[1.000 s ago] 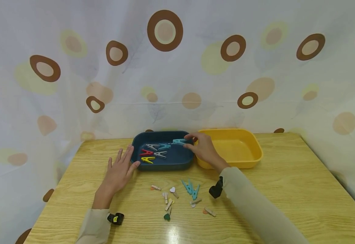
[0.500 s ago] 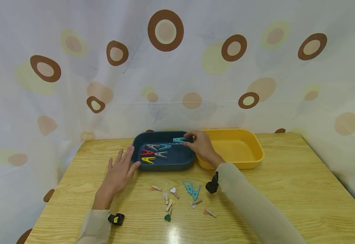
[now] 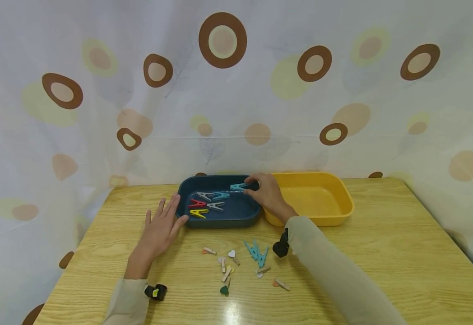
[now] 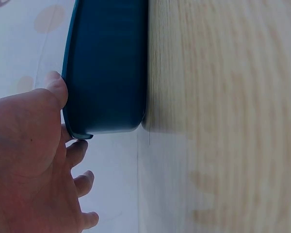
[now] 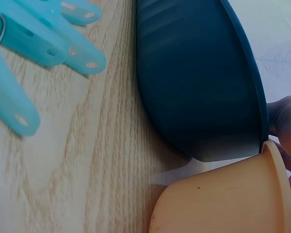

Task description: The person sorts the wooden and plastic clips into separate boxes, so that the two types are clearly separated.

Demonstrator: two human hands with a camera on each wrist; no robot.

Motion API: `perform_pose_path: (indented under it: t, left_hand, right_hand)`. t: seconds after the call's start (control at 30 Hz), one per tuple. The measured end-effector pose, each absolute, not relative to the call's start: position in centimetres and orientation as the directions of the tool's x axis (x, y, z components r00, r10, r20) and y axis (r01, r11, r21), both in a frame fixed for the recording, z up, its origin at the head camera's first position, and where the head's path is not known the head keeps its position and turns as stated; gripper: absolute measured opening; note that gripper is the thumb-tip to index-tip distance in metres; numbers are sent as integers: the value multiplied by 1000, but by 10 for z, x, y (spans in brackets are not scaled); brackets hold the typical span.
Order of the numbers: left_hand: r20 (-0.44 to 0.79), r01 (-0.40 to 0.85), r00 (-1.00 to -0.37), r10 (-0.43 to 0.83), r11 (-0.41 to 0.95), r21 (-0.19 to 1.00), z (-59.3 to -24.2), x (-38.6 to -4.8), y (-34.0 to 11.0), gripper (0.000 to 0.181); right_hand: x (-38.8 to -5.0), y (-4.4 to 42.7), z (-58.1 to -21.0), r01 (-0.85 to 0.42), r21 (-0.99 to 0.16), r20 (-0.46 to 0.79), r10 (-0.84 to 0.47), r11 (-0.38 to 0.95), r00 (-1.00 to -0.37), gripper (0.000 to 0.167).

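Note:
A dark blue tray [image 3: 220,223] holds several plastic clothespins in red, yellow, grey and blue. My left hand [image 3: 155,232] rests against its left end with fingers extended; in the left wrist view, the thumb touches the tray's rim [image 4: 68,97]. Over the tray's right end, my right hand [image 3: 270,196] pinches a light blue clothespin [image 3: 238,186] between thumb and fingers. Whether that clothespin touches the tray floor I cannot tell. In the right wrist view, the fingers [image 5: 286,116] show only at the edge, beyond the rim, and the held clothespin is hidden.
A yellow tray [image 3: 313,220] adjoins the blue tray on the right. On the wooden table [image 3: 382,253] in front lie a few light blue clothespins [image 3: 262,258] and several small wooden pegs with hearts, one with a green heart [image 3: 224,290]. A patterned curtain [image 3: 236,113] hangs behind.
My right wrist has shifted slightly left and forward, and the pinched clothespin tilts and rises a little, staying over the blue tray's right end. My left hand keeps its place at the tray.

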State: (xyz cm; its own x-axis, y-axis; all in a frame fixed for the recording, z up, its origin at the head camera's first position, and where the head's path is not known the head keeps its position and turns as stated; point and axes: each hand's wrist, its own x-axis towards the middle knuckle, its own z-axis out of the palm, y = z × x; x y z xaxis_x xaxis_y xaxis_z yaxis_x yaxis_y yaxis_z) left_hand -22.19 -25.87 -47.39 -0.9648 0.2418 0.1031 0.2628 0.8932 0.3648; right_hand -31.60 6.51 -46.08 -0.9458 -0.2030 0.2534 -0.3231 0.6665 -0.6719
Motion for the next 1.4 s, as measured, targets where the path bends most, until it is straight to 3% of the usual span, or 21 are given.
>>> perform_pose_path:
  t: [0.53,1.4]
  left_hand:
    - [110,273,-962,250,880,388,-476,-222,-260,73]
    - [96,266,-964,249,888,374,-472,-220,-259,73]
  right_hand:
    - [-313,63,-460,-361,-611,298,-218,705,-929,33]
    - [-289,80,-451,-426,-675,334,-264,602,-905,33]
